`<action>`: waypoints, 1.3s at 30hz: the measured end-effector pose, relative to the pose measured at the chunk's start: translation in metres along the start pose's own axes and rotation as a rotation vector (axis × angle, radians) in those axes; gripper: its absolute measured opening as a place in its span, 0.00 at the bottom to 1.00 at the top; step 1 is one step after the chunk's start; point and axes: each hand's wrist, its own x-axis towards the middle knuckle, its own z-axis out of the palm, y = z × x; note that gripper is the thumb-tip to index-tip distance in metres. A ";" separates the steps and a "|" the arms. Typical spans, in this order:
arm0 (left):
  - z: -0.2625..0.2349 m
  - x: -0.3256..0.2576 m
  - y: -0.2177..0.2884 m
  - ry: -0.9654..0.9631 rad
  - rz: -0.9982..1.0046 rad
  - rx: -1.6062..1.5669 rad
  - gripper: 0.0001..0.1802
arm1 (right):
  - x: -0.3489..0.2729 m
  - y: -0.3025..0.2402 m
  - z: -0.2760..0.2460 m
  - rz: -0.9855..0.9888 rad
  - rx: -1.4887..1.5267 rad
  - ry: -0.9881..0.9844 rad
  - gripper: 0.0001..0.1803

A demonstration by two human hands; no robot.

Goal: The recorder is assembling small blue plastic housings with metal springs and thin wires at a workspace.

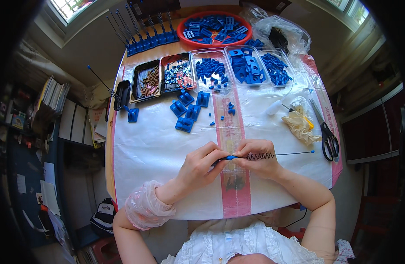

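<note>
Over the table's near middle, both my hands meet at a small blue plastic piece [231,157]. My left hand [201,163] is closed on it with a fingertip pinch, and my fingers hide much of its shape. My right hand [260,159] pinches the end of a black coiled spring wire [279,155] where it meets the blue piece. The wire's straight part points right and ends in a small blue tip. Beyond my left hand lie several blue square-based parts [185,124]. Small loose blue pegs [231,108] are scattered farther from my hands.
A row of trays crosses the far side: brown screws [152,78], metal nuts [178,74], blue caps [210,68], blue plates [246,66] and blue pegs [275,68]. Behind stand a red basin [180,31] and a rack of spring wires [152,42]. Black-handled scissors [329,140] lie right.
</note>
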 end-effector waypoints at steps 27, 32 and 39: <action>-0.001 0.001 -0.006 -0.089 -0.355 -0.397 0.06 | 0.001 -0.002 -0.002 0.128 0.063 -0.001 0.05; 0.000 0.001 -0.008 -0.096 -0.334 -0.407 0.06 | 0.002 -0.001 -0.002 0.136 0.071 -0.012 0.05; 0.001 0.001 -0.008 -0.093 -0.322 -0.407 0.06 | 0.001 0.002 -0.003 0.143 0.088 -0.004 0.04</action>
